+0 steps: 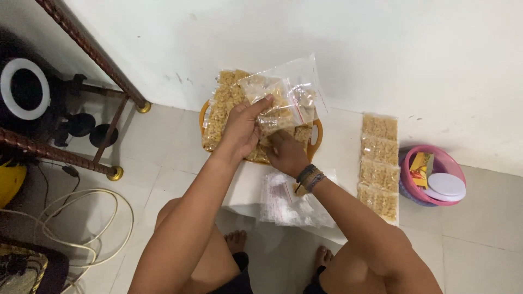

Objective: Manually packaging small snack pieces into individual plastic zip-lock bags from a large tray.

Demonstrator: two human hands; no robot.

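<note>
My left hand [242,126] grips the upper edge of a clear plastic bag [289,92] partly filled with pale yellow snack pieces, held up over an orange tray [316,137]. My right hand [284,152], with dark bands on the wrist, reaches under the bag and touches its lower part. The tray holds a heap of the same snack [220,111]. A stack of empty clear bags [291,201] lies on the low white surface just below my right wrist.
A row of filled snack packets [379,163] lies to the right. Further right, a pink basket [457,166] holds a round white lid and a yellow packet. At the left are a wooden stand with brass feet [114,173], a ring light [24,90] and looped white cable [103,218].
</note>
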